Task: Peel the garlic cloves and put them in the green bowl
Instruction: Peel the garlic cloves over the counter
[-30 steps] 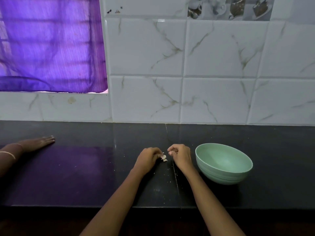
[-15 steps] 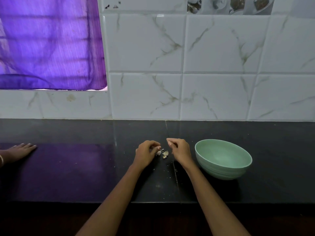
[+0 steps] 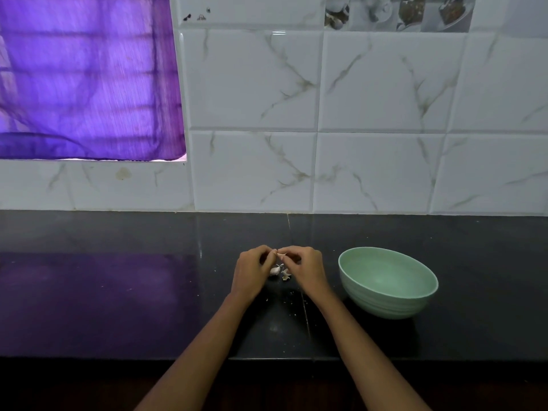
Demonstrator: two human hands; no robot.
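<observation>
Pinching a small pale garlic clove between them, the left hand and the right hand meet fingertip to fingertip just above the black countertop. Both hands have their fingers curled in, thumbs and forefingers closed on the clove from either side; the piece is so small in this view that it may be a strip of skin coming off it rather than the clove body itself. Directly below the joined fingertips, between the two hands, a second garlic clove lies on the counter, and just beside it to the right sit a few curled scraps of papery peel. Finer crumbs of skin are scattered on the counter nearer the person, around a seam that runs front to back across the stone. The green bowl stands upright to the right of the right hand, near it but apart, and its inside shows only smooth pale green. Both forearms reach in from the bottom edge. Behind the counter rises a wall of white marble-veined tiles, and at upper left hangs a purple curtain, whose colour is mirrored on the polished countertop below it.
</observation>
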